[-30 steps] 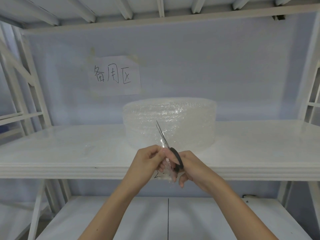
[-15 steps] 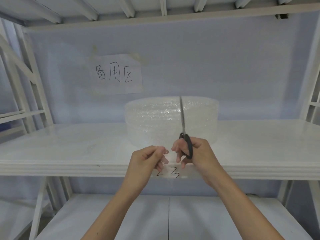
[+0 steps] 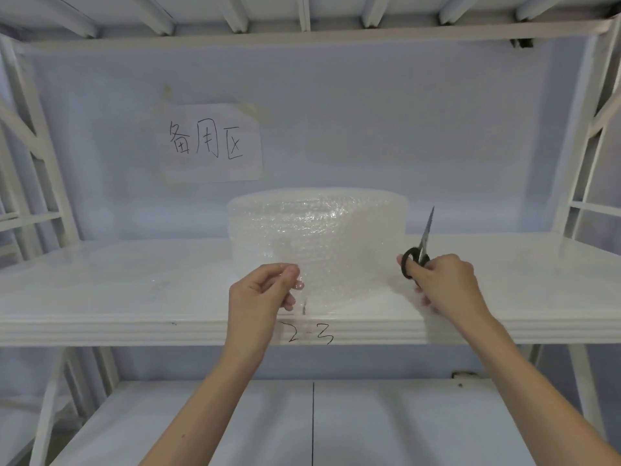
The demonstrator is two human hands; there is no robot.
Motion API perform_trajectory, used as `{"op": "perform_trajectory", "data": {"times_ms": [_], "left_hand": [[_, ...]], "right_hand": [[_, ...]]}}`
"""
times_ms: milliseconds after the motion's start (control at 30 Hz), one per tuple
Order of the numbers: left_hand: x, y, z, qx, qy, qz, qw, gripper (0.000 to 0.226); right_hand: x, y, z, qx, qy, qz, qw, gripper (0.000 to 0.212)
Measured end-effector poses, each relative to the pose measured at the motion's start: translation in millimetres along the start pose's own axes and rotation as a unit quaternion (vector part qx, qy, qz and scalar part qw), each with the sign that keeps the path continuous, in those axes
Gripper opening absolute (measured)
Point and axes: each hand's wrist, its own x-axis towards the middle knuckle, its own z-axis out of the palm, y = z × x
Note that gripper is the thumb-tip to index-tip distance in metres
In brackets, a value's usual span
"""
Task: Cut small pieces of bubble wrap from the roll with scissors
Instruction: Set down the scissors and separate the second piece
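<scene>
- This looks like a storeroom or warehouse stock area, with white metal racking (image 3: 578, 136) as the landmark.
- Its slatted upper deck spans overhead, and a lower shelf (image 3: 403, 422) sits beneath the middle shelf (image 3: 117, 280).
- A handwritten paper sign (image 3: 211, 142) is taped to the pale wall behind the racking.
- A hand-marked "2-3" location code (image 3: 307, 335) is on the middle shelf's front edge.
- A roll of bubble wrap (image 3: 319, 227) stands on that shelf.

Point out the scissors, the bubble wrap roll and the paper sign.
scissors (image 3: 424, 237): head view, on the closed blades.
bubble wrap roll (image 3: 316, 216): head view, on its front wall.
paper sign (image 3: 208, 142): head view, on the handwritten characters.
</scene>
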Motion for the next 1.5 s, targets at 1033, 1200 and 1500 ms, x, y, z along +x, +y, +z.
{"op": "perform_trajectory", "data": {"times_ms": [1033,1200,1500], "left_hand": [[3.1,9.2,-22.2,-0.009,-0.002,-0.013,1.000,0.009],[4.1,12.8,-31.7,0.007,0.004,0.026,1.000,0.018],[0.3,10.7,-42.8,0.040,-0.079,0.038,0.995,0.033]], "right_hand": [[-75.3,-94.6,71.7,0.173,-0.226,-0.161,0.945,0.008],[-73.0,-95.2,81.4,0.216,-0.257,-0.096,0.937,0.009],[-72.9,-97.0,86.5,0.300,-0.281,-0.061,0.909,0.012]]}}
